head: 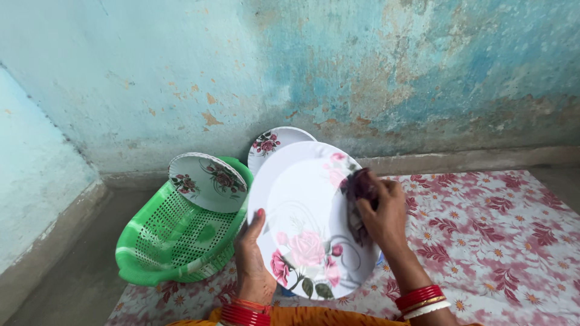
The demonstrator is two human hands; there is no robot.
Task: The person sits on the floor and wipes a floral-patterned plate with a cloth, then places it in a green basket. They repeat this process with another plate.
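Plate: a large white plate [305,223] printed with pink roses and green leaves, held up on edge in front of the person, its face tilted toward the camera, above a floral cloth.
Left hand: the left hand [252,253] grips the plate's lower left rim, thumb on the front face, fingers hidden behind; red bangles ring the wrist.
Right hand: the right hand [382,214] is closed around a dark, crumpled rag [361,187] and presses it against the right side of the plate's face; red and white bangles sit on this wrist too.
Rag: bunched in the fingers, touching the plate near its upper right rim, part of it trailing down under the palm.
Basket: a green perforated plastic basket [175,238] lies tipped on its side at left, just beside the held plate.
Second plate: a smaller white plate with rose prints [208,181] rests tilted on the basket's upper rim.
Third plate: another rose-printed white plate [275,142] stands behind the held one, leaning near the wall, mostly covered by it.
Cloth: a white sheet with red and pink flowers [483,229] is spread over the floor at right and under the hands.
Wall: worn blue plaster [362,66], patchy and flaking, meets a bare grey floor [72,271] at left.
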